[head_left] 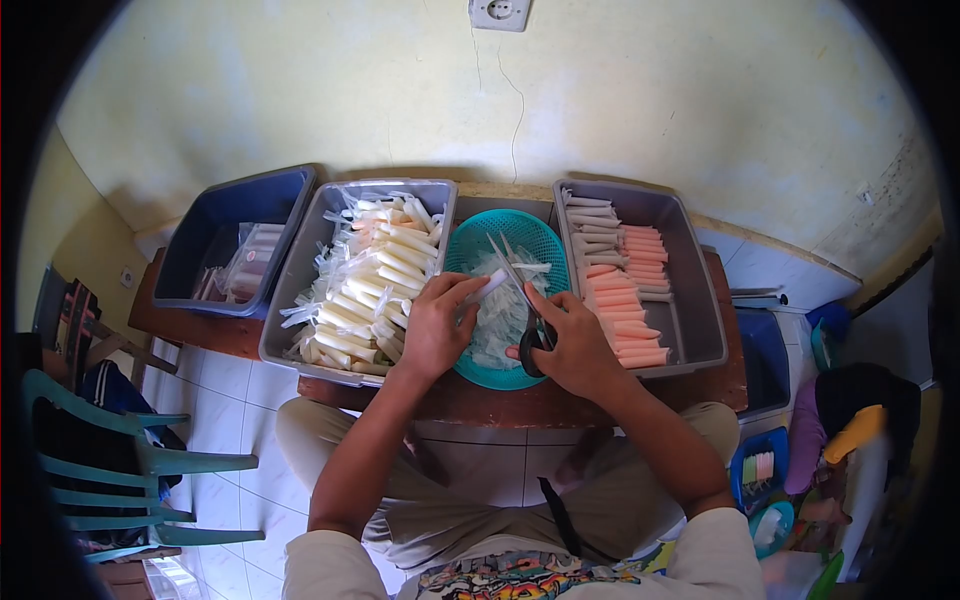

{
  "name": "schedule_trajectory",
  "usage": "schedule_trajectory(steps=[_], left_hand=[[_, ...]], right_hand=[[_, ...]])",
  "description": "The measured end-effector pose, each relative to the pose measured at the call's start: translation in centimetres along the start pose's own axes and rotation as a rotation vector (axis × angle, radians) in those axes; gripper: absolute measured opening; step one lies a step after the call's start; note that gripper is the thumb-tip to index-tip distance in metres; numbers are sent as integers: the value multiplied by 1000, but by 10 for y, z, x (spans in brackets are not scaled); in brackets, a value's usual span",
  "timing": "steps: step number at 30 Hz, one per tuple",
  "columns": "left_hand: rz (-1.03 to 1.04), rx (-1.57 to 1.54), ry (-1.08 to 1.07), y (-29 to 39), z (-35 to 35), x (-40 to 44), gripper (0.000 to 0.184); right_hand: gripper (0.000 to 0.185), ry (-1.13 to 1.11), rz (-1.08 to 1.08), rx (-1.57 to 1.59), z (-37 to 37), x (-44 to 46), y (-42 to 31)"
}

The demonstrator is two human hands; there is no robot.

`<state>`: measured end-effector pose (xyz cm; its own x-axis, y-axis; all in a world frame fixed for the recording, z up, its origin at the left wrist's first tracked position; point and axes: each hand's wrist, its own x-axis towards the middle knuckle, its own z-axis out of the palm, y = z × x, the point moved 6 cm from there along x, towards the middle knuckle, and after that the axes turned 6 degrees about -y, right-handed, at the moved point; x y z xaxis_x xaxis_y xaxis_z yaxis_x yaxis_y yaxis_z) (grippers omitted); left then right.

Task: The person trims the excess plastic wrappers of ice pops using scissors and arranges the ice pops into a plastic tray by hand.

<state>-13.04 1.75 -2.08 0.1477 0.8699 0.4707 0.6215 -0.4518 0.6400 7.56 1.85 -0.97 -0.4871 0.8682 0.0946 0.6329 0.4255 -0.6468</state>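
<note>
My left hand (437, 325) grips a pale, plastic-wrapped ice pop (488, 287) over a teal basket (464, 240). In my right hand (577, 348) is a pair of black-handled scissors (530, 350), fingers in the loops. The blades are spread apart and point away from me, close to the ice pop's far end; whether they touch it I cannot tell. Clear plastic scraps (497, 335) lie in the basket below. To the left, a grey bin (283, 338) is heaped with cream ice pops (355, 308). Pink ice pops (613, 308) lie stacked in a grey bin (700, 320) on the right.
A dark blue bin (190, 250) with a few bagged packs stands at the far left of the wooden bench (480, 403). A green plastic chair (100, 470) is at lower left. Blue containers (765, 360) and cloths crowd the floor on the right. A wall (400, 90) rises behind.
</note>
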Motion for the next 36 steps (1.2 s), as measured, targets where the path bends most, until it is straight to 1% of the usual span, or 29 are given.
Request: schedule_trajectory(steps=[3,6,9,16,18,21,24,26,31,34,36], left_hand=[[4,16,0,-2,1,-1,47],[13,16,7,-2,1,-1,48],[9,25,-3,-2,2,-1,47],[3,32,1,-5,3,-2,46],[2,40,4,-6,3,-3,46],[17,56,4,-8,4,-2,46],[61,99,23,-7,3,-2,43],[-1,39,7,-9,4,-2,45],[-20,34,11,-7,2,-2,44],[-47,7,22,-10,-2,-2,44],[-58,-14,36,-10,-5,0,44]], right_hand=[[88,-40,-7,-40,0,1,-4],[87,-52,7,-45,-1,1,-7],[88,-70,36,-37,-1,1,-6],[91,-85,22,3,1,-1,-3],[92,-117,70,0,2,0,-2],[92,-49,-1,-8,8,0,5],[93,-55,-6,-9,8,1,5],[93,-85,20,7,4,1,0],[96,-108,69,19,-1,3,-4],[96,-88,88,34,1,7,-3],[98,-10,65,23,1,13,0]])
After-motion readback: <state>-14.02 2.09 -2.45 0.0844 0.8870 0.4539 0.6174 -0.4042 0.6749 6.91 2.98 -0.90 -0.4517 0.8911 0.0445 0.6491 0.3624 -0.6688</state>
